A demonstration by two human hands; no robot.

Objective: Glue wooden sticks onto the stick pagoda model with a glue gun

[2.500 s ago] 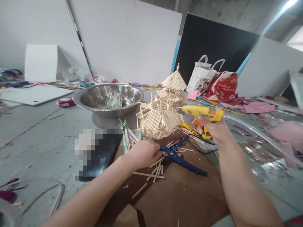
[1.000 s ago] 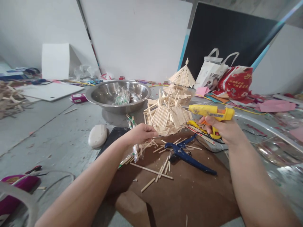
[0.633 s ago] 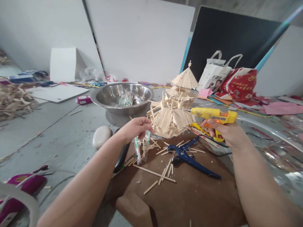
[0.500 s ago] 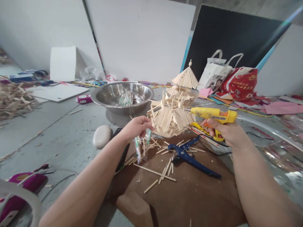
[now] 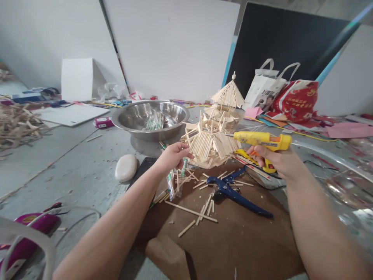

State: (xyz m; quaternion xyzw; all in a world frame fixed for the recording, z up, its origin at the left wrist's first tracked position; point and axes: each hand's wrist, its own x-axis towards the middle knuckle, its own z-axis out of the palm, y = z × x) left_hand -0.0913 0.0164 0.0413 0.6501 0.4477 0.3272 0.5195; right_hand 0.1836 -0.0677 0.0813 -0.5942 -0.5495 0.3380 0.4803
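A model pavilion [image 5: 201,146] built of thin wooden sticks stands ahead of me, with slatted roof panels and a pointed tower behind. My left hand [image 5: 174,155] is at its left edge, fingers bent around the lower rim; the fingertips are partly hidden. My right hand [image 5: 266,155] grips a yellow hot glue gun [image 5: 259,139], index finger by the orange trigger. The gun's nozzle points left and meets the right roof panel. Beneath my left hand lie plastic-wrapped stick bundles [image 5: 171,184]. A blue-handled cutter [image 5: 233,194] rests in front of the model among loose sticks [image 5: 190,211].
A steel basin [image 5: 151,118] holding wrapped sticks stands behind my left hand. Brown paper [image 5: 233,241] covers the floor before me. A white rounded object [image 5: 126,168] lies left of a dark flat object [image 5: 142,171]. Bags [image 5: 297,101] stand back right; a stick pile [image 5: 20,124] lies far left.
My left hand has shifted slightly right and up along the model's edge, its fingers a little more extended. The glue gun has moved very slightly left, its nozzle still at the roof panel.
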